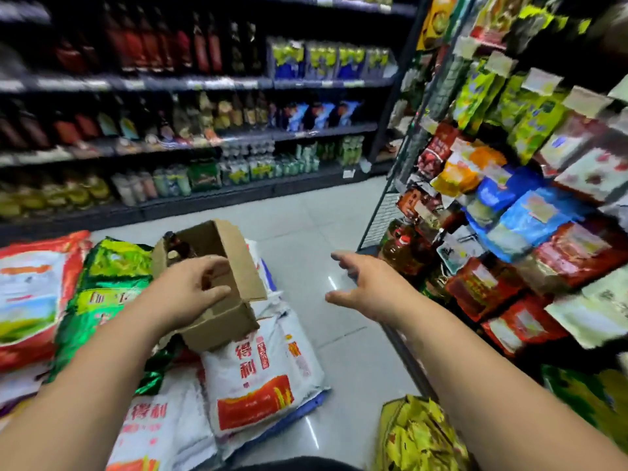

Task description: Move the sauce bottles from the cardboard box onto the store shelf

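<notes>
The pick-up step seems in hand: the left hand (193, 287) curls into the cardboard box (221, 329) at centre-left, though I cannot tell if its grip has a bottle. The sauce bottles (176, 248) stand at the box's far end. The right hand (367, 283) is released and empty; next, a bottle likely needs lifting to the store shelf (136, 83) at upper left.

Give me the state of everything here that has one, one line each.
cardboard box: open, flaps up, resting tilted on a white sack.
sauce bottles: inside the box, at its far corner.
left hand: reaching into the box, fingers curled; grip unclear.
right hand: open, fingers spread, holding nothing.
</notes>
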`<state>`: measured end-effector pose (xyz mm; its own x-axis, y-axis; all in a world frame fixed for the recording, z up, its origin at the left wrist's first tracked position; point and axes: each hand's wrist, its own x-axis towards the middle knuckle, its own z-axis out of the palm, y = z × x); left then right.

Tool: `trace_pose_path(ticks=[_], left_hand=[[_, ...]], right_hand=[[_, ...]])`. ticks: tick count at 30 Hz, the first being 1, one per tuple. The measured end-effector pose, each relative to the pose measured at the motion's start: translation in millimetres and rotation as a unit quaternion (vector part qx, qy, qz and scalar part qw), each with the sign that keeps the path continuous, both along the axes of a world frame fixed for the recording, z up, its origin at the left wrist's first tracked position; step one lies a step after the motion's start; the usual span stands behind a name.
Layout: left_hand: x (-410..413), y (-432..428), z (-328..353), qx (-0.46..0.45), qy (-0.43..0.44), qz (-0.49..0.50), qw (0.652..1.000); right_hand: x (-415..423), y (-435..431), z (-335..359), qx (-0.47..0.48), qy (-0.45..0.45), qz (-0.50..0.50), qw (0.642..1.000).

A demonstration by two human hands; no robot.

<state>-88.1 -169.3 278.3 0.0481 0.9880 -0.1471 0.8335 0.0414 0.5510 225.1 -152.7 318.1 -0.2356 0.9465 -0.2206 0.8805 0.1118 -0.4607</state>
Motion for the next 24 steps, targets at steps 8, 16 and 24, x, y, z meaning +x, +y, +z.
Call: trace_pose_path(ticks=[8, 16, 24], left_hand=[[-27, -7, -12, 0.005, -0.04, 0.177, 0.983], [-69, 26, -41, -0.012, -0.089, 0.296, 0.951], [-88, 79, -98, -0.059, -0.148, 0.417, 0.895]], right_hand=[[-71, 99, -8, -0.034, 0.054, 0.191, 0.979], [-152, 180, -48, -0.059, 0.026, 0.265, 0.962], [-221, 283, -105, -0.098, -0.031, 0.362, 0.927]])
